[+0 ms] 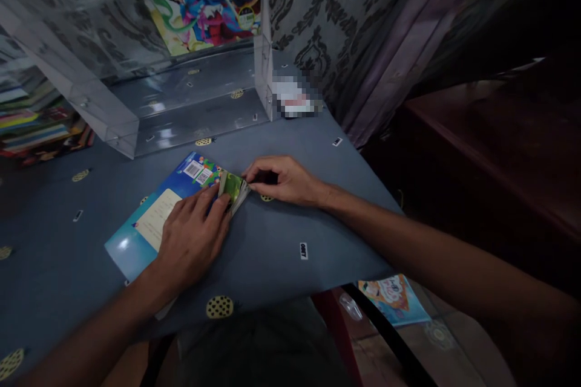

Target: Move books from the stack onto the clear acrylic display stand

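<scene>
On the grey-blue tablecloth [272,272] lies a blue book [136,239], its barcode side up. Beside and partly over its right edge is a small thick booklet or stack of pages [233,184] with a green picture. My left hand [195,230] rests across the blue book and this stack, fingers spread and pressing down. My right hand [284,180] pinches the right edge of the stack between thumb and fingertips, where the pages fan slightly. Part of the stack is hidden under my left hand.
A clear plastic rack [122,133] stands at the back, with a colourful picture book [209,0] upright behind it. Piled books [40,121] are at the left. A blurred white item [295,97] sits right of the rack. Another book [397,299] lies below the table's right edge.
</scene>
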Motion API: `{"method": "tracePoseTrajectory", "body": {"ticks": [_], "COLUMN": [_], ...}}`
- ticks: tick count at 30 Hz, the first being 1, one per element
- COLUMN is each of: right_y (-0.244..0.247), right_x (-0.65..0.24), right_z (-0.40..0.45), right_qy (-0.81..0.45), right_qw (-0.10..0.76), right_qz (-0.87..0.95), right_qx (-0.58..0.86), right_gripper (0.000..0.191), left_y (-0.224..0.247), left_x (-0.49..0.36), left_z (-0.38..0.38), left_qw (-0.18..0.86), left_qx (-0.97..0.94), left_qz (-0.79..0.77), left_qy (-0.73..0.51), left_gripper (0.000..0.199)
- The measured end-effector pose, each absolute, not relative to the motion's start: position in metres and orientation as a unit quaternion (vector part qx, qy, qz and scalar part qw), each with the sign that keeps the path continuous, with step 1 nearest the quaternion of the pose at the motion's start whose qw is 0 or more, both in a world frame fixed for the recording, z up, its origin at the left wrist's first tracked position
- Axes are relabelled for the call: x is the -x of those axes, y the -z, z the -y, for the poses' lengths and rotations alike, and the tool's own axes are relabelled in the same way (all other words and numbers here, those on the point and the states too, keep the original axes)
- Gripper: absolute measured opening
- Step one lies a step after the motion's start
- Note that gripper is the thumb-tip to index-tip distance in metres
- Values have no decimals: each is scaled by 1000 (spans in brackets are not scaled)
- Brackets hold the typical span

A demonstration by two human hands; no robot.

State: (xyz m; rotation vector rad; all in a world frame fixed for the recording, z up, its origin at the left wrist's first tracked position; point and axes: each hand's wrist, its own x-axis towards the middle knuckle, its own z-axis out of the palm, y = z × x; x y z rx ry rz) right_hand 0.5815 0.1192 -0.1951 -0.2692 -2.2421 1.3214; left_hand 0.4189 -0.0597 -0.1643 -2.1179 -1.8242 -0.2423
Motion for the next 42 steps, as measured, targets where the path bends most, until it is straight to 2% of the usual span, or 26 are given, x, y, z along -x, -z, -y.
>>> {"method": "tracePoseTrajectory", "body": {"ticks": [8,20,25,33,42], "right_y": [197,201,199,200,202], "right_x": [-583,-592,-601,-602,-606], "right_z": [-121,-119,-110,-113,-112], "right_qy": [-448,-235,-140,-189,-206], "right_qw": [257,284,268,274,266], "right_qz": [853,929,952,942,942], "right_qx": [73,-42,-45,-44,15], "right_gripper": [5,20,28,23,31], "left_y": [166,166,167,167,166], "left_x": [-419,-419,-420,-420,-420], "left_z": [60,59,59,59,59], "left_qw": [178,183,179,184,186], "left_qx": [744,748,754,756,758], "left_qz": [638,632,625,623,620], "left_qy": [86,86,88,86,81], "left_gripper": [30,28,29,29,29]}}
